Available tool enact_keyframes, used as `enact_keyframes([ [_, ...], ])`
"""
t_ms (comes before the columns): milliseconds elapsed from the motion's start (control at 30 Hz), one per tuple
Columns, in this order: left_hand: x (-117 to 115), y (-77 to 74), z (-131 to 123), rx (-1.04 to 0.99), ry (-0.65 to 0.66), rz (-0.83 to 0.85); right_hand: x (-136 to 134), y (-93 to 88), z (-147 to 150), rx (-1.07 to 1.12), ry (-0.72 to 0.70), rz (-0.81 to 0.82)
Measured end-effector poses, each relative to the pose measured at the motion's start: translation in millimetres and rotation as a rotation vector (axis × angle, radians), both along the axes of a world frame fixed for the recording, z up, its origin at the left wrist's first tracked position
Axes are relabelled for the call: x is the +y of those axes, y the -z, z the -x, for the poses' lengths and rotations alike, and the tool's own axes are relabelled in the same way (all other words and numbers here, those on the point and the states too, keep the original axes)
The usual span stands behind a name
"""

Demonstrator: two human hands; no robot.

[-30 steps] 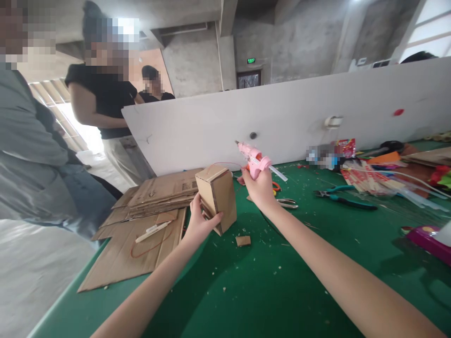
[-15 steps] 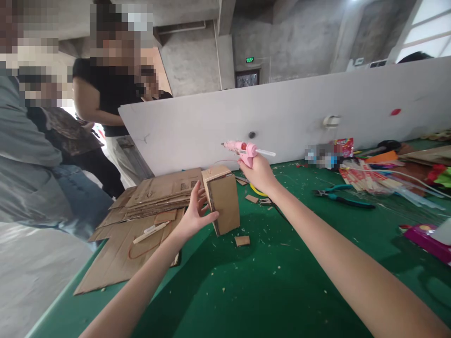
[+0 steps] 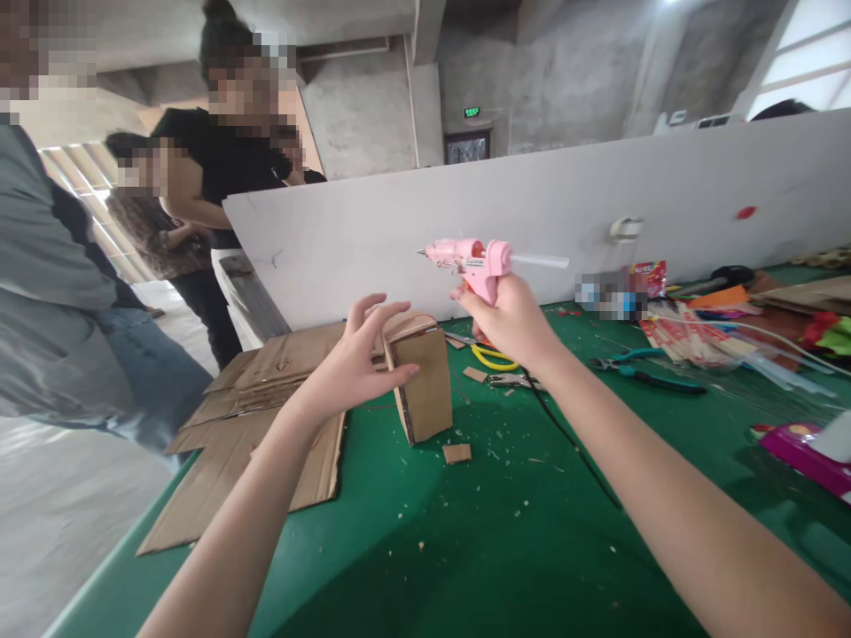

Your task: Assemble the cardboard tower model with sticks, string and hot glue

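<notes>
your left hand has opened off the box, fingers spread, thumb by its face, perhaps touching; so the box seems to stand unaided on the table, while your right hand still grips the glue gun, now lifted higher

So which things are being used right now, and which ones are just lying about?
Seem to be in use:
- pink glue gun, held in the right hand
- cardboard box, with the open left hand at its side

Seem to be just lying about:
- pliers
- yellow-handled scissors
- flat cardboard
- small cardboard scrap
</notes>
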State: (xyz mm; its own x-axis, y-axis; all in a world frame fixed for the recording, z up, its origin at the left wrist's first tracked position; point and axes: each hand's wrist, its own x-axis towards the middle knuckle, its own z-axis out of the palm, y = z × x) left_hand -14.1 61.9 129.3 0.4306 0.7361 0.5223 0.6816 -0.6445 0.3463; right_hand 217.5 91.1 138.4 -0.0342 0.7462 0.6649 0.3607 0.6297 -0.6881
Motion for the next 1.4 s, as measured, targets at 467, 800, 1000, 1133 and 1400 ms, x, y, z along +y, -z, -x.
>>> enact_keyframes([
  [467, 5, 6.6, 13, -0.106, 0.016, 0.205, -46, -24.2, -42, -0.54, -0.088, 0.171],
  [800, 9, 12.6, 15, -0.197, 0.058, 0.246, -45, -11.6, -25, -0.53, -0.129, 0.23],
  [1000, 13, 16.7, 19, -0.275, 0.109, 0.25, -43, -8.8, -24, -0.508, -0.106, 0.201],
  [1133, 18, 19.3, 20, -0.274, 0.094, 0.222, -43, -8.1, -24, -0.507, -0.129, 0.201],
  [1400, 14, 17.1, 17, -0.243, 0.083, 0.23, -41, -3.6, -24, -0.457, -0.168, 0.179],
])
